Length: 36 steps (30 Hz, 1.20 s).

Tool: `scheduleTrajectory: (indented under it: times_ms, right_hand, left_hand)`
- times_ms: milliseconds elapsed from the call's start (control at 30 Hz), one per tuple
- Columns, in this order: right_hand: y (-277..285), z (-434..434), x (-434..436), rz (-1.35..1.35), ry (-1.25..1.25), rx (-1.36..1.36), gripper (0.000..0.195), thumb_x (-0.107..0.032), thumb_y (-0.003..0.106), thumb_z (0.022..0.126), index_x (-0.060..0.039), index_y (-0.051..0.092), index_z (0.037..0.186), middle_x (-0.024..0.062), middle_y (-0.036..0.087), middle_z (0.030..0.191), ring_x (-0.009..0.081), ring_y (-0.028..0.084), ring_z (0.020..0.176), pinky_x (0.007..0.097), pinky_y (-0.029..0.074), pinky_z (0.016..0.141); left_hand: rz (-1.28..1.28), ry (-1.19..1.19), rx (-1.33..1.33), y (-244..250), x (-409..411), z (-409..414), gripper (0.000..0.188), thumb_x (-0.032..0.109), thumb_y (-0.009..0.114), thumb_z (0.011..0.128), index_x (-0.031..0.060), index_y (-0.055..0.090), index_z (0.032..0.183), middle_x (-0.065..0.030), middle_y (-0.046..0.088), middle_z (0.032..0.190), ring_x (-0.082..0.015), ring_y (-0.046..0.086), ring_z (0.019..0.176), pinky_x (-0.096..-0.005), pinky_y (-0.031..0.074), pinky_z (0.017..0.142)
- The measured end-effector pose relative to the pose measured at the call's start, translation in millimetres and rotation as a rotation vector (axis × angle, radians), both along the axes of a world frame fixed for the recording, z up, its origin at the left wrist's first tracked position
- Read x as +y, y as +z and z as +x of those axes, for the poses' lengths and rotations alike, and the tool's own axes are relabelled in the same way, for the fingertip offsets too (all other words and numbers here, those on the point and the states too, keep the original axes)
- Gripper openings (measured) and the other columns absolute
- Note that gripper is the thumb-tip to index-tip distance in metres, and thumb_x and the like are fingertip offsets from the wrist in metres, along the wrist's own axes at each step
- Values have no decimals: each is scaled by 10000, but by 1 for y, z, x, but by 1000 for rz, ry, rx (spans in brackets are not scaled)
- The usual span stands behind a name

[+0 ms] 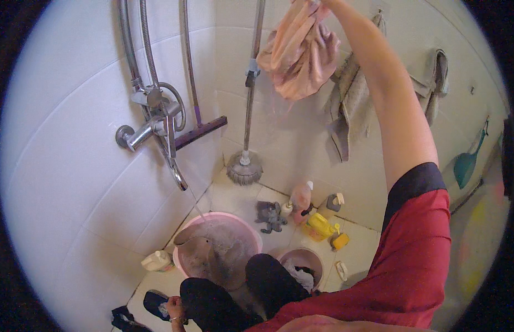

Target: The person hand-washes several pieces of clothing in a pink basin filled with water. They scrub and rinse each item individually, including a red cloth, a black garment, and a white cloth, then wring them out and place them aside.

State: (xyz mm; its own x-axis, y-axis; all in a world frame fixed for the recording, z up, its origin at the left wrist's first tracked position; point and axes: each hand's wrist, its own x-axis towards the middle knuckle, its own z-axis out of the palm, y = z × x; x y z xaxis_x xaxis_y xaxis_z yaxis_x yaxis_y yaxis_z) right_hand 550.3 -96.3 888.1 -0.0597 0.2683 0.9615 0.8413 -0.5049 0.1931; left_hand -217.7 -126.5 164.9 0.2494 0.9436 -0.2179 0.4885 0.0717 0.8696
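My right hand [322,3], partly cut off by the top edge, grips a bunched pink cloth [300,62]. The wet-looking cloth hangs high against the corner, with thin drips beneath it. Low on the left, my left hand [174,308] rests by my knee with fingers curled, beside a dark slipper [154,304]; whether it holds anything is not clear. Before my knees stands a pink basin [259,238] of sudsy water, with a brownish item [194,251] partly under the surface. Water runs into it from a chrome faucet spout [179,176].
A smaller bucket [319,261] holds grey and dark cloth. Dark wet cloth [270,216], a yellow bottle [320,226] and other bottles line the right wall. A white bottle [157,261] lies left. A mop [245,168], squeegee [203,132] and hanging towels [352,91] stand around.
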Motion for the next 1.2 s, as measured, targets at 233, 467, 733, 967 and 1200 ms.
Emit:
scheduleTrajectory:
  times_ms: [233, 467, 733, 967, 1200]
  right_hand:
    - [23, 33, -3, -158, -288, 424, 153, -155, 520, 734, -45, 604, 798, 179, 593, 799, 306, 584, 762, 421, 469, 646]
    - [-5, 37, -8, -279, -332, 427, 208, -148, 544, 727, -49, 557, 910, 162, 549, 921, 298, 527, 871, 405, 423, 731]
    - [-86, 38, -31, -274, -285, 220, 335, -140, 571, 720, -55, 503, 1037, 142, 498, 1061, 289, 463, 994, 386, 370, 829]
    - [-364, -114, -101, -570, 312, 234, 463, -133, 596, 714, -60, 456, 1149, 125, 454, 1183, 281, 406, 1102, 371, 324, 915]
    - [-676, -304, -78, -1419, 883, 902, 710, -174, 697, 632, -143, 349, 1250, 210, 295, 1261, 370, 257, 1201, 410, 264, 982]
  left_hand:
    - [-13, 81, 96, 2, -14, -13, 72, 50, 519, 758, -11, 548, 781, -115, 579, 684, -177, 557, 632, -288, 447, 598]
    - [118, -41, 253, 7, -4, -16, 108, 98, 518, 799, -5, 548, 801, -109, 579, 700, -163, 544, 631, -275, 437, 599]
    - [-29, -178, 413, 41, 2, 18, 111, 71, 490, 827, -14, 554, 858, -118, 595, 819, -181, 565, 752, -304, 446, 692]
    - [-72, -353, 57, 42, 75, 86, 217, 209, 494, 843, 8, 549, 903, -55, 574, 744, -129, 532, 682, -254, 428, 615]
    - [-143, -461, 240, -16, 98, 130, 307, 244, 534, 809, 42, 510, 1038, -107, 581, 921, -213, 563, 808, -299, 456, 698]
